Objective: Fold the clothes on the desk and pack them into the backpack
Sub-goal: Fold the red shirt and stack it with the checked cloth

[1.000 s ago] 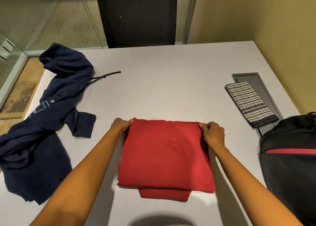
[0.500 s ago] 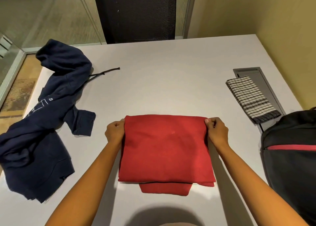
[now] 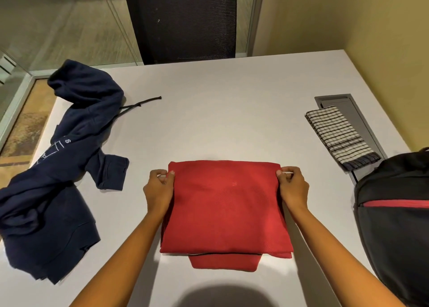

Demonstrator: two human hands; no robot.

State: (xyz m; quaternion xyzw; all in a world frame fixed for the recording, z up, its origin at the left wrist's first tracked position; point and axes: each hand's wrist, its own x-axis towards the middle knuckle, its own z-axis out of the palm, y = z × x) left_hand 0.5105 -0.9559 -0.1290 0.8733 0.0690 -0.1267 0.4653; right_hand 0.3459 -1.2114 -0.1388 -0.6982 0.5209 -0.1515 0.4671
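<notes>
Two far corners of the folded red garment (image 3: 226, 209) are pinched, one in each hand: a thumb lies on top of the cloth at each corner and the curled fingers (image 3: 160, 176) close in against its edge. The left hand (image 3: 159, 192) holds the far left corner and the right hand (image 3: 293, 188) the far right one, knuckles turned outward, wrists low along the garment's side edges. Both bare forearms run back from there toward the person, flanking the garment and spreading apart as they come.

The garment lies flat on the white desk (image 3: 220, 111) as a rough square, with a narrower red layer poking out from under its near edge. Well to the left of it sprawls an unfolded navy hoodie (image 3: 58, 179), its drawstring (image 3: 141, 102) trailing over the desktop. To the right of the garment stands a black backpack (image 3: 394, 225) with a red stripe. Beyond that, further right and back, a folded checked cloth (image 3: 339, 135) lies partly over a grey hatch (image 3: 348, 105). Past the desk's far edge, straight beyond the garment, is a dark mesh chair back (image 3: 183, 21).
</notes>
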